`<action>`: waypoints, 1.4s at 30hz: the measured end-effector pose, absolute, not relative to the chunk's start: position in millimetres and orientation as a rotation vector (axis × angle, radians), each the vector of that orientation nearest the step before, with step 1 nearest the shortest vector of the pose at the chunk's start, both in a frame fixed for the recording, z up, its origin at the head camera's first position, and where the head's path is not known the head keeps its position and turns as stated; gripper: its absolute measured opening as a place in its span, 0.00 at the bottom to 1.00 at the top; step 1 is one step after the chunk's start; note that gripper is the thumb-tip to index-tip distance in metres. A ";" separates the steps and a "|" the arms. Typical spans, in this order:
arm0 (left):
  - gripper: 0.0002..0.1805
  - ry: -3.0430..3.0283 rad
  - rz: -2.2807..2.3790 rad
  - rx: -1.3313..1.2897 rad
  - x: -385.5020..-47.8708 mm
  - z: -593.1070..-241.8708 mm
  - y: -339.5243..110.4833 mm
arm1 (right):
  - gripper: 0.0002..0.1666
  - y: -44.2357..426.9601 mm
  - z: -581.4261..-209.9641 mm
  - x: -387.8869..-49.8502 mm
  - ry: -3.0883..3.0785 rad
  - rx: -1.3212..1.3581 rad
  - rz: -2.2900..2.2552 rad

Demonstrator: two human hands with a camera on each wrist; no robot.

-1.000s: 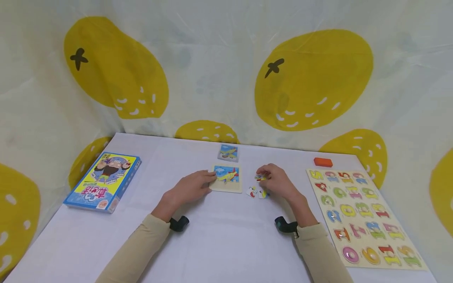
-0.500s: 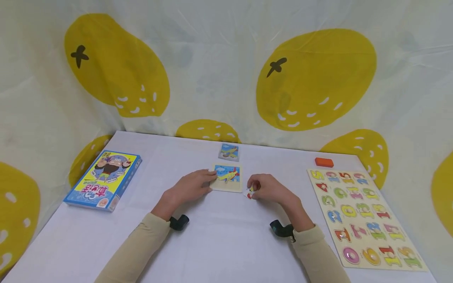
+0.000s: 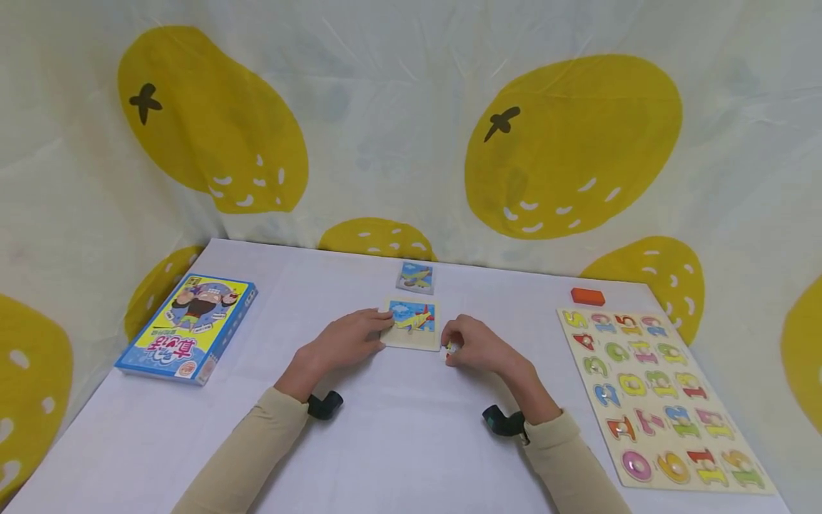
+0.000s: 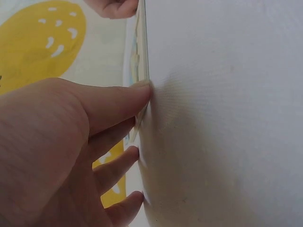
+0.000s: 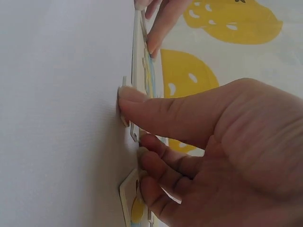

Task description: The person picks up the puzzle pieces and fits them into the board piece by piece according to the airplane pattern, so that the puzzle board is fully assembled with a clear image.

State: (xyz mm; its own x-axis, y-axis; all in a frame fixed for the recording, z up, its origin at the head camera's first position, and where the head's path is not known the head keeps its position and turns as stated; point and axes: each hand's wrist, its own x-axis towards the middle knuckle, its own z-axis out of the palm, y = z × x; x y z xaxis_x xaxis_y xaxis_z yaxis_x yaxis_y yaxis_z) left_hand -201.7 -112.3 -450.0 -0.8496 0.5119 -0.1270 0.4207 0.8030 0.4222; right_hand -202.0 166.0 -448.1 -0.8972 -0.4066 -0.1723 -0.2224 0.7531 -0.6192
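Note:
My left hand (image 3: 347, 341) holds the left side of a small wooden picture puzzle board (image 3: 417, 344) showing a yellow airplane on blue. In the left wrist view its thumb presses the near edge, with the index finger behind. At the board's right side, my right hand (image 3: 480, 346) pinches a small puzzle piece (image 5: 125, 121), mostly covered by the thumb. Another loose piece (image 5: 126, 201) with a yellow patch lies under the other fingers in the right wrist view. Behind the board sits a small airplane picture (image 3: 414, 277), partly glossy.
A blue and yellow game box (image 3: 186, 328) lies at the left. On the right is a wooden number puzzle board (image 3: 668, 475), with an orange block (image 3: 587, 296) behind it. A fruit-patterned curtain (image 3: 385, 143) closes off the table's back.
My right hand has come left and nearer the board, leaving its earlier spot over the loose pieces and drawing pieces along. The left hand keeps its place on the board.

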 end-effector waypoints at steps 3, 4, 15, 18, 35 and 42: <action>0.28 2.753 0.559 0.725 -201.1 -449.2 -112.7 | 0.09 165.2 -447.7 -201.9 2.647 -0.484 -0.876; 0.28 2.752 0.555 0.724 -201.2 -448.9 -112.8 | 0.10 164.5 -447.1 -201.7 2.644 -0.467 -0.876; 0.29 2.756 0.525 0.705 -201.0 -447.2 -112.8 | 0.16 160.9 -443.2 -201.6 2.624 -0.357 -0.944; 0.28 2.755 0.536 0.704 -199.7 -446.2 -112.5 | 0.15 162.0 -443.8 -202.6 2.616 -0.386 -0.946; 0.29 2.762 0.523 0.699 -202.1 -450.0 -111.1 | 0.18 161.4 -439.1 -202.9 2.626 -0.308 -0.888; 0.29 2.761 0.541 0.703 -201.8 -451.1 -110.7 | 0.14 157.2 -442.7 -204.6 2.641 -0.316 -1.053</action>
State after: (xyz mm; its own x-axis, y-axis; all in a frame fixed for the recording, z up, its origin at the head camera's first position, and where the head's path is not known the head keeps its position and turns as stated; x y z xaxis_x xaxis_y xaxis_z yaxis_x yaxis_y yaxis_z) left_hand -201.8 -110.7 -451.1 -0.8552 0.4995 -0.1385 0.4104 0.8156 0.4078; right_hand -204.6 157.2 -442.7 -0.9370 -0.3019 -0.1759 -0.0981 0.7103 -0.6970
